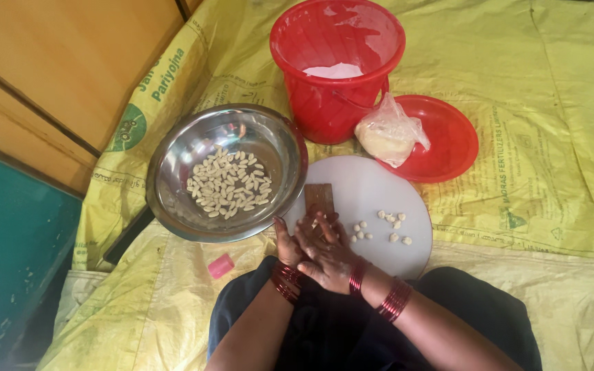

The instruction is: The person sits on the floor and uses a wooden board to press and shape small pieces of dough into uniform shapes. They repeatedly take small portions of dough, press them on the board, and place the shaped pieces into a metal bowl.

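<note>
- Yellow woven sacking (531, 137) spread beneath everything; printed, creased, likely slippery underfoot.
- Red bucket (335, 69) well beyond the fingers, white powder inside; not in the way.
- Steel bowl (173, 172) just left of the fingers, filled with pale shaped pieces (232, 184).
- Round white board (372, 199) directly under and ahead of the fingers.
- Red lid (452, 137) beyond the board to the right, carrying a plastic bag of dough (388, 134).
- Left hand (284, 242) and right hand (326, 255) pressed together, right over left; fingers closed flat, whatever lies between them hidden, so cannot tell.
- Small ridged wooden block (319, 198) touching the fingertips on the board; judged stiff, light, best held by its edges.
- Pink cap (221, 266) left of the wrists, apart.
- Tiny dough pellets (393, 223) just right of the fingers; judged soft, sticky, easily squashed, needing a light pinch.
</note>
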